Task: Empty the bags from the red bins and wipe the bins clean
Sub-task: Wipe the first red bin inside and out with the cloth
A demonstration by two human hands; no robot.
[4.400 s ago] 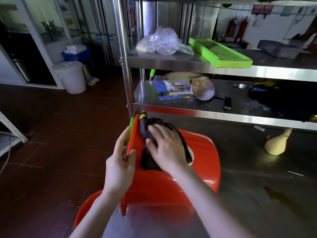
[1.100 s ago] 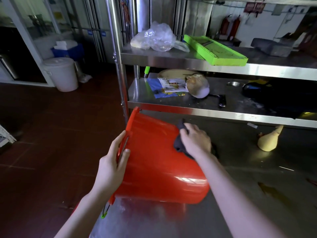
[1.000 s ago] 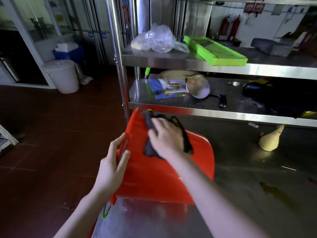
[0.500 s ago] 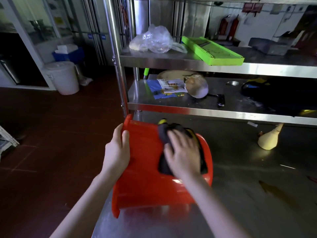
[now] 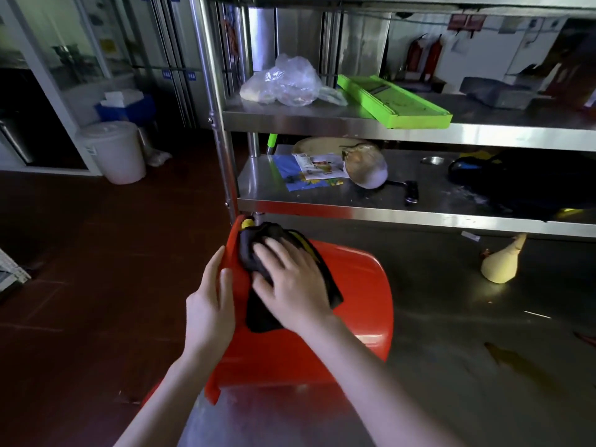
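The red bin (image 5: 351, 304) lay on its side at lower centre of the frame, on the steel table (image 5: 451, 382), base toward the right, rim toward the left by the table edge. No bag showed on it, so the emptying step looked done for this one, though the inside wasn't visible. Wiping was under way: the right hand (image 5: 290, 285) lay flat, fingers spread, pressing a dark cloth (image 5: 258, 311) w/ yellow trim onto the bin's outer wall near the rim. The left hand (image 5: 209, 304) was curled round the rim, thumb on the outside, steadying it.

Judged approx. mid-task: outside wall being cleaned, but inside and base couldn't be confirmed as wiped. A sliver of red at the lower left, below the table edge, might've been a second bin; too little of it showed to tell. The task says bins, plural, so more prob. remained.

Writing: not much was legible. The printed leaflet (image 5: 319, 164) on the middle shelf, centre frame, had colour graphics but the text was too small to read. Small blue tags on the metal cabinets at upper left and red notices on the far wall at upper right were unreadable too. No brand was visible on the bin or the cloth. The green slicer board (image 5: 396, 103) on the top shelf showed no readable mark.
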